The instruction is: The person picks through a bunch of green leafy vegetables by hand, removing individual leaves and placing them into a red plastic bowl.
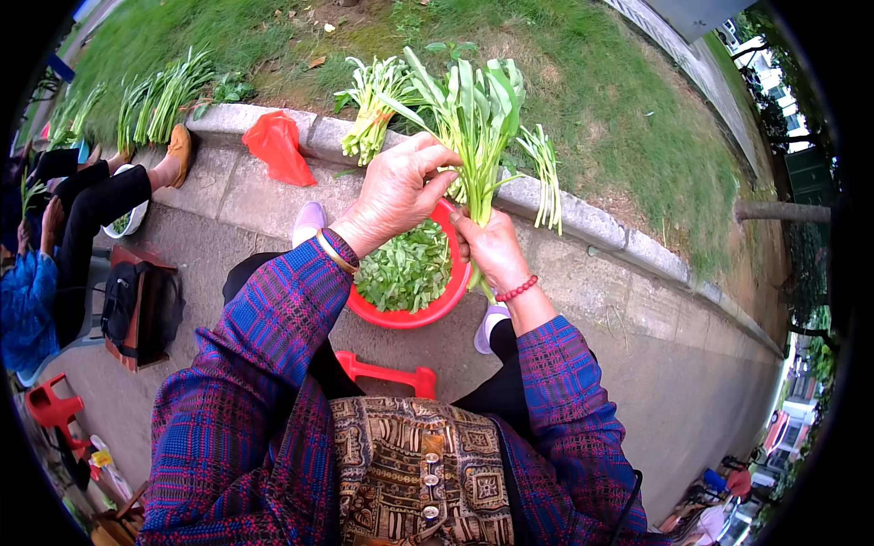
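A bunch of long-stemmed leafy greens [481,123] stands upright between my hands, its broad leaves pointing away from me. My right hand [496,250] is closed around the lower stems. With thumb and fingers pinched at the left side of the bunch, my left hand [401,187] grips part of the greens; its fingertips partly cover what they hold. Directly below my hands is a red basin [405,318] holding loose picked leaves [410,273]. A larger bundle of greens [373,123] lies across the kerb behind my left hand, and a few bare stems [546,177] lie on the kerb to the right.
A red plastic bag [276,146] rests against the stone kerb [619,232]. The red stool [391,373] is between my legs. At left sits another person in a blue top [32,305], near a white basin [135,214] and a black bag [123,300]. More greens [168,96] lie on the grass.
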Action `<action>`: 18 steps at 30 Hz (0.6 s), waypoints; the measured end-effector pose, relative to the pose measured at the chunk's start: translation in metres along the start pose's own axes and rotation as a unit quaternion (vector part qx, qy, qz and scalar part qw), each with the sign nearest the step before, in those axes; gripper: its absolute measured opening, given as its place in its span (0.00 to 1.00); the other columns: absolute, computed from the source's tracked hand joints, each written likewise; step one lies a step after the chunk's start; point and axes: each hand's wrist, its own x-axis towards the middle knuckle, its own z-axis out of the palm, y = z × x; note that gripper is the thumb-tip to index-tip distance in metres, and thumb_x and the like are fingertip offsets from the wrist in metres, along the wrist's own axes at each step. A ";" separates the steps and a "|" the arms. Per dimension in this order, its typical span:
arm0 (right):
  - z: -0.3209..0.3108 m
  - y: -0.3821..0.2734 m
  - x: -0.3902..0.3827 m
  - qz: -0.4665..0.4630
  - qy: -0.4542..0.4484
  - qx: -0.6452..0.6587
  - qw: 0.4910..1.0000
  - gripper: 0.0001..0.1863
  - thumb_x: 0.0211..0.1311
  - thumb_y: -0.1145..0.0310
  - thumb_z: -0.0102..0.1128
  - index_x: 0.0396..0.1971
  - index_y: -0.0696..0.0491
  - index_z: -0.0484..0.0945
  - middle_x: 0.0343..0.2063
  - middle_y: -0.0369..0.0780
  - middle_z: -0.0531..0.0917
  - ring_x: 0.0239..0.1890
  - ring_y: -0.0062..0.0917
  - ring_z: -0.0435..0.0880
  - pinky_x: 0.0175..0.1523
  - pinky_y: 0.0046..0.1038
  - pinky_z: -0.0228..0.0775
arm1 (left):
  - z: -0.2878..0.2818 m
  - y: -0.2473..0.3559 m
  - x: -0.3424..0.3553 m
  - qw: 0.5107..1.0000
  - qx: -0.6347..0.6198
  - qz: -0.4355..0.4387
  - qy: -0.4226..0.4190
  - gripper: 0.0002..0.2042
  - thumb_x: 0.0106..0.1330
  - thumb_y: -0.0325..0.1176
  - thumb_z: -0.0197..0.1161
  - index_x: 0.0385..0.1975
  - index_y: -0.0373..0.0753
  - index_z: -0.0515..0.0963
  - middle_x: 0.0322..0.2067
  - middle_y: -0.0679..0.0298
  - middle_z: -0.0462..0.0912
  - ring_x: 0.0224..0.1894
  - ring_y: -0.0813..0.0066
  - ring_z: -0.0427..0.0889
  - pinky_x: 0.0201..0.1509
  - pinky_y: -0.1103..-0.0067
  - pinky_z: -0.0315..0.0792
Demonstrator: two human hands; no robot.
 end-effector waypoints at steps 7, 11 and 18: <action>-0.001 -0.005 -0.003 0.010 -0.001 0.013 1.000 0.06 0.62 0.69 0.58 0.27 0.53 0.73 0.14 0.28 0.68 0.13 0.12 0.65 0.17 0.20 0.59 | -0.014 0.002 0.004 0.983 0.165 0.076 -0.041 0.04 0.55 0.29 0.63 0.28 0.39 0.77 0.25 0.61 0.75 0.30 0.59 0.79 0.32 0.69 0.73; -0.003 -0.003 -0.001 0.011 -0.001 -0.010 1.000 0.06 0.62 0.69 0.58 0.27 0.52 0.73 0.14 0.28 0.68 0.13 0.12 0.64 0.17 0.20 0.58 | -0.015 -0.006 0.003 0.968 0.231 0.076 -0.068 0.04 0.54 0.30 0.62 0.26 0.39 0.76 0.24 0.61 0.74 0.30 0.59 0.78 0.32 0.68 0.73; -0.002 -0.006 -0.002 0.005 -0.009 -0.001 1.000 0.06 0.63 0.68 0.57 0.28 0.53 0.73 0.15 0.28 0.68 0.13 0.12 0.63 0.17 0.20 0.58 | -0.010 -0.005 0.003 0.970 0.233 0.067 -0.021 0.04 0.52 0.30 0.62 0.22 0.40 0.75 0.22 0.61 0.74 0.28 0.61 0.78 0.30 0.68 0.72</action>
